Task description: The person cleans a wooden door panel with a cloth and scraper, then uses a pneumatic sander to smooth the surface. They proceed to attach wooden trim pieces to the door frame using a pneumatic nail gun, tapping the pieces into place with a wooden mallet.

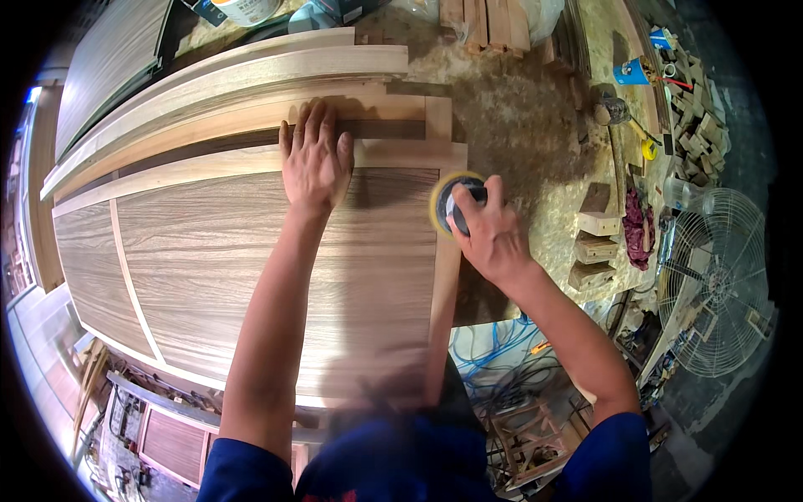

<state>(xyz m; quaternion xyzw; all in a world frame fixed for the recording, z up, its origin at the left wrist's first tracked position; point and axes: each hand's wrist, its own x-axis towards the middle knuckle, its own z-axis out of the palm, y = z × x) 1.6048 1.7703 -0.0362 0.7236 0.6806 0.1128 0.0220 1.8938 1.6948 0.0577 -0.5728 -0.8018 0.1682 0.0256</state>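
A wide framed wooden panel [251, 251], with streaked grain and paler rails, lies on the workbench in front of me. My left hand [316, 163] rests palm down across its far rail, fingers stretched out toward the rails of another frame just beyond. At the panel's far right corner, my right hand [495, 226] grips a round hand-held sander [441, 194] with a dark body and a yellowish edge. The sander sits over the right rail [444, 280]; its underside is hidden.
Long pale boards [251, 75] lie beyond the panel. To the right are wood blocks [595, 249], crumpled maroon plastic [638, 230], a hammer [611, 113] and a blue cup [631, 72]. A round fan [715, 280] stands past the bench, above right of tangled blue cables [493, 347].
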